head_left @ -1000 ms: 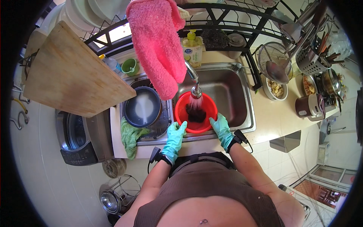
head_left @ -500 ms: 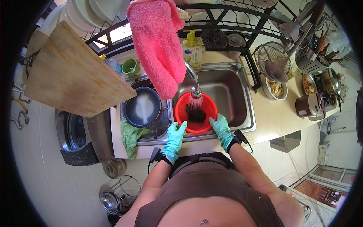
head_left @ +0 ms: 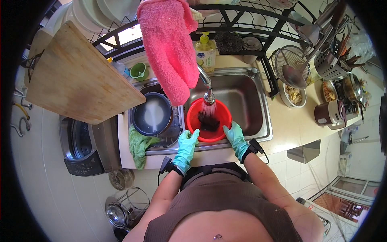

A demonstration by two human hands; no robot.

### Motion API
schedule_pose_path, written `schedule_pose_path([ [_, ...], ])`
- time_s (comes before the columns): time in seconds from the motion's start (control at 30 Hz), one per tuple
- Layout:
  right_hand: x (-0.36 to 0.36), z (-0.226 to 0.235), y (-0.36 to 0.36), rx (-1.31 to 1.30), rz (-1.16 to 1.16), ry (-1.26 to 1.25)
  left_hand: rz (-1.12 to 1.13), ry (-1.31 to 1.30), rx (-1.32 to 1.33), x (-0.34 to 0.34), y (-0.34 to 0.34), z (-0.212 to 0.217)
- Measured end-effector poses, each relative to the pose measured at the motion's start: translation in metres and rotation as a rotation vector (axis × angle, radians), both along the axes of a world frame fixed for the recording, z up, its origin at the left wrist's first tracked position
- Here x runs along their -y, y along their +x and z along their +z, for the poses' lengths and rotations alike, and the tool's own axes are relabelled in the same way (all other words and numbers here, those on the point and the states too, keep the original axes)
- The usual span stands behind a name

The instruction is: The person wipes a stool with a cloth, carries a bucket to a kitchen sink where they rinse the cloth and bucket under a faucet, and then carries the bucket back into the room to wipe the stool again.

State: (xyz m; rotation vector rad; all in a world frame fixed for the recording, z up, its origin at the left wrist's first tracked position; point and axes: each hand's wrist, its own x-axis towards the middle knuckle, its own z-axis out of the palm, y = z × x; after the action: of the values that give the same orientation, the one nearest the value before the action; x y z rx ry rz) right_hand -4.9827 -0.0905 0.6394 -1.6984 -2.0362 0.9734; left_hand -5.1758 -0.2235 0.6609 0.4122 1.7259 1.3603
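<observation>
The table (head_left: 290, 125) runs cream-coloured around a steel sink (head_left: 246, 97), and a big wooden cutting board (head_left: 76, 80) leans over its left end. A pink fluffy mitt (head_left: 169, 48) hangs from the black rack (head_left: 250, 16) above. On the left drainer sits a dark pan (head_left: 152, 115) with a green cloth (head_left: 139, 145) draped below it.

In the sink, near its front left, stands a red bowl (head_left: 207, 121) directly under the tap (head_left: 206, 86). Water is running into it, falling on a dark clump (head_left: 207, 121) of something inside; what it is cannot be told from here.

The left hand (head_left: 186, 147), in a teal glove, has its grip closed around the bowl's near left rim, thumb on top. The right hand (head_left: 236, 137), gloved the same, curls over the near right rim, fingers pressed to the edge. Both hold the bowl steady; neither is in the water.

Behind the tap stand a yellow soap bottle (head_left: 205, 52) and a small green cup (head_left: 139, 71). To the right lie a strainer (head_left: 288, 66) and a ladle (head_left: 296, 74).

As a judgement, the rinsing looks to be at an early or middle stage: the bowl is placed and filling, the contents are getting wet, but no hand is working them yet and nothing has been drained or lifted out.
</observation>
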Motion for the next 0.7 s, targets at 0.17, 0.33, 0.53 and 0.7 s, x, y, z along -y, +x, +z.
schedule_pose_path([
  [0.17,-0.001,-0.002,0.001,0.006,0.001,0.006,-0.007,-0.010,-0.013,-0.001,0.000,0.000],
  [0.33,0.000,0.001,0.000,-0.003,-0.005,-0.022,-0.010,-0.018,-0.021,0.000,-0.001,0.001],
  [0.53,-0.009,-0.011,0.003,0.002,0.045,-0.120,0.018,-0.014,0.058,0.002,-0.006,-0.003],
  [0.7,-0.022,-0.016,0.009,-0.647,-0.162,-0.599,0.025,-0.075,0.238,-0.003,-0.010,0.008],
])
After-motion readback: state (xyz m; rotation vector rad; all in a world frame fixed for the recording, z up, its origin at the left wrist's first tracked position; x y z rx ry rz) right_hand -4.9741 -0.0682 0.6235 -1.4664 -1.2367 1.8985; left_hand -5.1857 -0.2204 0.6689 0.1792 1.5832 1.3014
